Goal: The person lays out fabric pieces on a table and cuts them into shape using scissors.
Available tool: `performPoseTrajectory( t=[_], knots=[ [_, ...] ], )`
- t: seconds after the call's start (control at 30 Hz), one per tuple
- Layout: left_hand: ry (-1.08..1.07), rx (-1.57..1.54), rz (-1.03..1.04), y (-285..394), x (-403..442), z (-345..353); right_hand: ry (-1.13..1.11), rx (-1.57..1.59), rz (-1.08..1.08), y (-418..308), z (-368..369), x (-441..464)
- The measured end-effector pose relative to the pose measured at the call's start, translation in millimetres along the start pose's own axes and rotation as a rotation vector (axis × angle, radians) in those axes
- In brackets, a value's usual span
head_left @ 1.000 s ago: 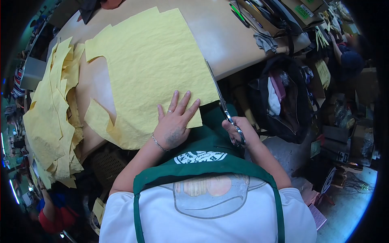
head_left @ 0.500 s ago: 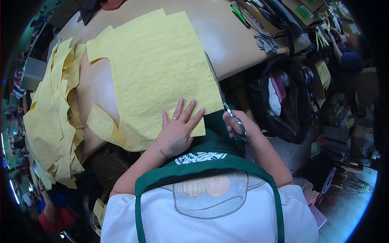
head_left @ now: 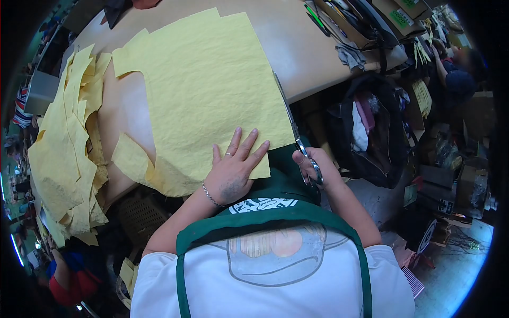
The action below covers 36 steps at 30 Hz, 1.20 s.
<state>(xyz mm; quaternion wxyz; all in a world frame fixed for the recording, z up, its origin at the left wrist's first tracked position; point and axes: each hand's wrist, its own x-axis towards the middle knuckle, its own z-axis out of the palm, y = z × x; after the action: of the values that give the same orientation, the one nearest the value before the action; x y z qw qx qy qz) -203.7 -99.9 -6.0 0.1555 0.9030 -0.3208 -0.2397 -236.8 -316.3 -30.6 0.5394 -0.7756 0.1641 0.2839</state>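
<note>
A large yellow sheet, leather-like with stepped edges, lies over the table and hangs past its near edge. My left hand rests flat on the sheet's near right corner, fingers spread. My right hand grips the handles of long metal scissors. The blades run along the sheet's right edge, pointing away from me, and look nearly closed. Part of the lower blade is hard to make out against the sheet. A loose flap of yellow material curls at the sheet's lower left.
Yellow offcuts pile over the table's left side. At the back right stand a box of pens and tools and a grey cloth. An open black bag sits right of my knees. A person is at far right.
The scissors have shifted very slightly with my right hand, and their blades look a little closer together. My left hand stays in place on the sheet.
</note>
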Motion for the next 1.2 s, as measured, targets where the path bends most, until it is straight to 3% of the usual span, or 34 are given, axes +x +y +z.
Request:
performPoseTrajectory(
  t=[0.47,1.2],
  knots=[
    [-0.052,-0.006,0.025,3.3,-5.5,0.7,-0.082,0.114,0.010,-6.9,-6.3,13.5],
    [-0.063,-0.025,0.064,0.5,-12.2,2.9,0.047,-0.002,0.039,-10.8,1.6,3.1]
  ],
)
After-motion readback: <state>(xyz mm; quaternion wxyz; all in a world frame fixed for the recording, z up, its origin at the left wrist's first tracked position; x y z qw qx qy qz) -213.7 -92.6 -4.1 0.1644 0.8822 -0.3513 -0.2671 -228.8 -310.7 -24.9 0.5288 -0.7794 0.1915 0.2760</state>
